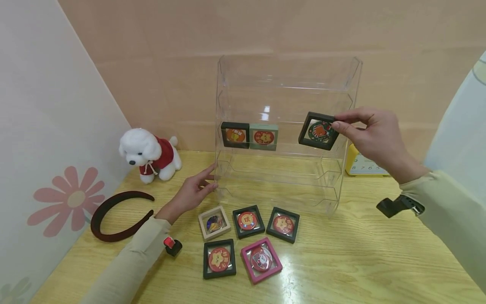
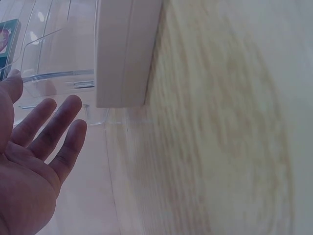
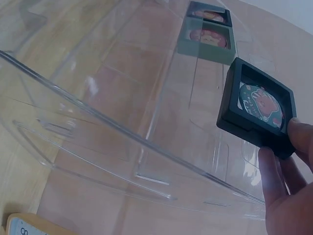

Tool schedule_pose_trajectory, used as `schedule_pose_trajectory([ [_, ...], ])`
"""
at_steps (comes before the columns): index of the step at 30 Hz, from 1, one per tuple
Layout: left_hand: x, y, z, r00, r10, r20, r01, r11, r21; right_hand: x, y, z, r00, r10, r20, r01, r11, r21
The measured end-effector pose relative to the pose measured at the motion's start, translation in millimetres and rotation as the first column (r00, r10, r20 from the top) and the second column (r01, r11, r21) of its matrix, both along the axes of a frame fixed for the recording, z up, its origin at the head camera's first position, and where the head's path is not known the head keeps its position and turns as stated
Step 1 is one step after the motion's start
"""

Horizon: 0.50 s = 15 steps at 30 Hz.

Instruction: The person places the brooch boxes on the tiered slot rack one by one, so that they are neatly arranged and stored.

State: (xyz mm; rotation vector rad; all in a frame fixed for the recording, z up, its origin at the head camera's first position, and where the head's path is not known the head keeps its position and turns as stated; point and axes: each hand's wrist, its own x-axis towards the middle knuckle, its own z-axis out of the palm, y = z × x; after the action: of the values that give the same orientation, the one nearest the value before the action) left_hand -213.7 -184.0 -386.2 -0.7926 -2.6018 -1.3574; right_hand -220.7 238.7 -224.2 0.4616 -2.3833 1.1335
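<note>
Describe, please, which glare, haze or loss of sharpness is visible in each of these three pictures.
Head view: white glare on the clear rack and a bright patch on the table beside the pink frame; left wrist view: hazy and pale, the table's wood grain soft; right wrist view: small white glints on the rack, slight haze, yet the held black frame fairly distinct.

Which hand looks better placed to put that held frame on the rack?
Likely the right hand: it pinches the held frame near the rack, roughly level with the green frame there. The left hand is low at the rack's left edge and holds no frame.
</note>
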Motion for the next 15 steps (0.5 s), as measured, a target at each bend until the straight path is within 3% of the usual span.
schedule_pose_trajectory([
  [11,1.1,2.1,0.4,1.000,0.006,0.008,-0.006,1.000,0.014,-23.7,-15,4.4,0.996,-0.054,-0.067,0.053,0.999,-0.011],
  [15,9.4,7.2,10.2,1.000,0.025,-0.002,-0.025,1.000,0.007,-25.1,-25,2.2,0.994,-0.040,-0.105,0.041,0.999,0.000],
])
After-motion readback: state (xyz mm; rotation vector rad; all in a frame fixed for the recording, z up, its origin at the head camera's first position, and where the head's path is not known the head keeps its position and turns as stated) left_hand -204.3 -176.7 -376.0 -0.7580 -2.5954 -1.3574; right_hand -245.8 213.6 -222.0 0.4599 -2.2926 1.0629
